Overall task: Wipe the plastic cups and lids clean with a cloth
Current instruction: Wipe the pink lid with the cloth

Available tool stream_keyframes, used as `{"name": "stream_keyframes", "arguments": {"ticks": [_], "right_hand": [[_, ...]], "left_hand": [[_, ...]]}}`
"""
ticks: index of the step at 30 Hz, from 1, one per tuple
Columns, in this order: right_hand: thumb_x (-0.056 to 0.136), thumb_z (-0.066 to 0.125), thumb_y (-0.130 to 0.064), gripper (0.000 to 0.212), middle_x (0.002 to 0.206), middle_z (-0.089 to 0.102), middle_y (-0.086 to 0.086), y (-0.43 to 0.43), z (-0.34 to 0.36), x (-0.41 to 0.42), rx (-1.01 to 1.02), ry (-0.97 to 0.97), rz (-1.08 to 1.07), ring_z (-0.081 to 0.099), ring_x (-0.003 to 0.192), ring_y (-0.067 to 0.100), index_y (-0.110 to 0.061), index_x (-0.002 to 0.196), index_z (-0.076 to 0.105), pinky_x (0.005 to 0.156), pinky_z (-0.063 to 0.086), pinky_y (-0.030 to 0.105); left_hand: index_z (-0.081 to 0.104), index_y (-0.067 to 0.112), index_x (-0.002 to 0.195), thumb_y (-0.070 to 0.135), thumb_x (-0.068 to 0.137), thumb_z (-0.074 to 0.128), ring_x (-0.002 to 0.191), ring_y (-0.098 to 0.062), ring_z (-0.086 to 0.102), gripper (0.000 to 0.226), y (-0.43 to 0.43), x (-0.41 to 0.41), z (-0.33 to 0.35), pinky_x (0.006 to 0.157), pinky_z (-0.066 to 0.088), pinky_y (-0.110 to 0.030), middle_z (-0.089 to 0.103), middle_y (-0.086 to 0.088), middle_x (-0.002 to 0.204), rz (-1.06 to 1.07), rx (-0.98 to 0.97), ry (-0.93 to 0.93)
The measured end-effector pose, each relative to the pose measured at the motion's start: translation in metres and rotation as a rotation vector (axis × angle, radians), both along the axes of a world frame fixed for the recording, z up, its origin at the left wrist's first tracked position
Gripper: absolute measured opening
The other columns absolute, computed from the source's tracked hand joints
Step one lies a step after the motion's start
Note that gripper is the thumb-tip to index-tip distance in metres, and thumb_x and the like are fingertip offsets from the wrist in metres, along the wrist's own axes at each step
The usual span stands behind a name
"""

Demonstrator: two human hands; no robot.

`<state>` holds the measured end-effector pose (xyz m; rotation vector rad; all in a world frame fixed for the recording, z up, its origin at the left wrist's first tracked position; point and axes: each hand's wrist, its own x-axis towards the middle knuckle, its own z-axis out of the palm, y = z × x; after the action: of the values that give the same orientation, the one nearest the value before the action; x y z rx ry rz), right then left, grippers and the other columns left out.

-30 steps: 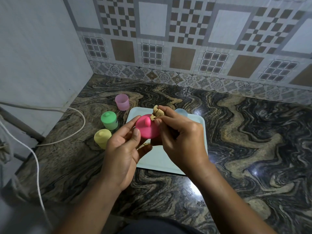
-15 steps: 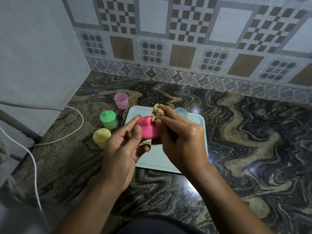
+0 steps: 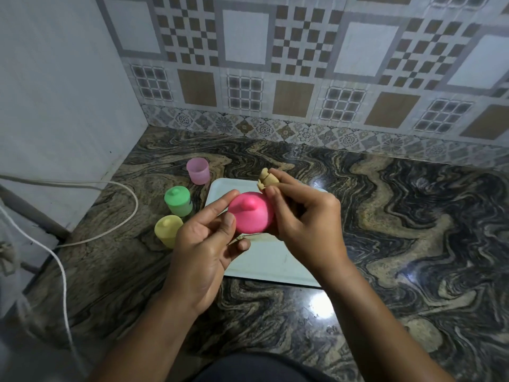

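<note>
In the centre of the frame my left hand (image 3: 203,244) pinches the pink lid (image 3: 250,213) and my right hand (image 3: 305,221) pinches the bunched cloth (image 3: 265,177), so I should rub gently around the knob.

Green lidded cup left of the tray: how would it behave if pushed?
The green cup looks like thin plastic, so it is probably light and stiff. Upright on the glossy stone counter, it would likely slide easily. Its round body could roll if a high push tipped it.

Most of cloth (image 3: 265,177) hidden inside right hand (image 3: 308,227); tray (image 3: 270,263) centre behind left hand (image 3: 203,252); cable (image 3: 137,204) cut at edge
</note>
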<state>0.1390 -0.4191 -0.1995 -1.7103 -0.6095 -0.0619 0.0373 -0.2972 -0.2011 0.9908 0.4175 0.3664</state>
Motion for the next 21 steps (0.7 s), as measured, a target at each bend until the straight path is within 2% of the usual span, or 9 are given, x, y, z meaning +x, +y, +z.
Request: {"name": "stream_keyframes", "arguments": {"ticks": [2,4,6,7,12,14,17,19,21], "right_hand": [[0.099,0.068,-0.013,0.018,0.121,0.073,-0.020,-0.001,0.004,-0.005,0.099,0.260,0.029,0.073,0.113,0.016,-0.014,0.112,0.081,0.088,0.062,0.050],[0.099,0.068,-0.017,0.018,0.122,0.074,-0.017,-0.001,0.009,-0.012,0.172,0.406,0.067,0.076,0.105,0.027,-0.018,0.112,0.081,0.072,0.064,0.043],[0.099,0.067,-0.018,0.018,0.124,0.074,-0.010,-0.001,0.014,-0.018,0.222,0.485,0.093,0.078,0.091,0.032,-0.019,0.110,0.081,0.052,0.059,0.032],[0.099,0.066,-0.017,0.018,0.125,0.074,-0.006,-0.001,0.015,-0.021,0.236,0.510,0.102,0.079,0.086,0.032,-0.018,0.108,0.082,0.048,0.057,0.028],[0.100,0.066,-0.016,0.017,0.126,0.074,-0.005,-0.002,0.017,-0.025,0.230,0.523,0.132,0.078,0.069,0.033,-0.021,0.102,0.081,0.045,0.053,0.026],[0.100,0.067,-0.017,0.017,0.122,0.076,0.000,-0.001,0.015,-0.026,0.217,0.499,0.123,0.078,0.071,0.036,-0.022,0.101,0.083,0.048,0.054,0.029],[0.099,0.067,-0.018,0.016,0.115,0.076,0.016,0.000,0.011,-0.027,0.206,0.511,0.136,0.077,0.067,0.040,-0.019,0.103,0.083,0.050,0.055,0.033],[0.097,0.069,-0.021,0.017,0.114,0.076,0.015,0.001,0.007,-0.028,0.214,0.534,0.154,0.078,0.075,0.037,-0.019,0.107,0.082,0.048,0.054,0.031],[0.089,0.073,-0.027,0.020,0.118,0.075,0.004,0.001,0.004,-0.030,0.250,0.537,0.185,0.078,0.090,0.027,-0.024,0.106,0.083,0.051,0.057,0.030]], "left_hand": [[0.065,0.013,0.130,0.009,0.092,0.056,0.091,-0.015,0.064,0.039,0.003,0.000,0.002,0.061,0.051,-0.022,0.066,-0.014,0.120,-0.001,-0.021,0.001],[0.063,0.012,0.131,0.009,0.093,0.056,0.095,-0.019,0.065,0.039,0.005,0.000,0.005,0.062,0.052,-0.023,0.064,-0.017,0.129,0.014,-0.021,0.007],[0.064,0.015,0.131,0.011,0.092,0.058,0.096,-0.018,0.066,0.040,0.008,-0.001,0.007,0.064,0.054,-0.024,0.066,-0.016,0.127,0.031,-0.004,0.015],[0.064,0.018,0.130,0.011,0.093,0.058,0.098,-0.018,0.066,0.038,0.008,-0.001,0.007,0.066,0.054,-0.025,0.068,-0.013,0.124,0.034,0.017,0.019],[0.062,0.026,0.130,0.007,0.097,0.059,0.108,-0.019,0.070,0.038,0.007,-0.006,0.007,0.072,0.057,-0.031,0.073,-0.006,0.118,0.034,0.225,0.044],[0.064,0.024,0.127,0.003,0.096,0.061,0.104,-0.016,0.072,0.038,0.006,-0.008,0.006,0.073,0.060,-0.035,0.073,0.001,0.119,0.046,0.399,0.057],[0.069,0.023,0.118,0.007,0.092,0.067,0.091,-0.012,0.074,0.030,0.003,-0.011,0.006,0.068,0.060,-0.027,0.074,0.008,0.113,0.091,0.607,0.088],[0.071,0.020,0.110,0.011,0.090,0.070,0.083,-0.012,0.075,0.022,0.002,-0.013,0.005,0.061,0.060,-0.028,0.074,0.005,0.109,0.120,0.599,0.099],[0.072,0.021,0.104,0.013,0.089,0.071,0.087,-0.009,0.074,0.017,0.006,-0.013,-0.001,0.066,0.061,-0.030,0.074,0.006,0.108,0.148,0.633,0.122]]}}
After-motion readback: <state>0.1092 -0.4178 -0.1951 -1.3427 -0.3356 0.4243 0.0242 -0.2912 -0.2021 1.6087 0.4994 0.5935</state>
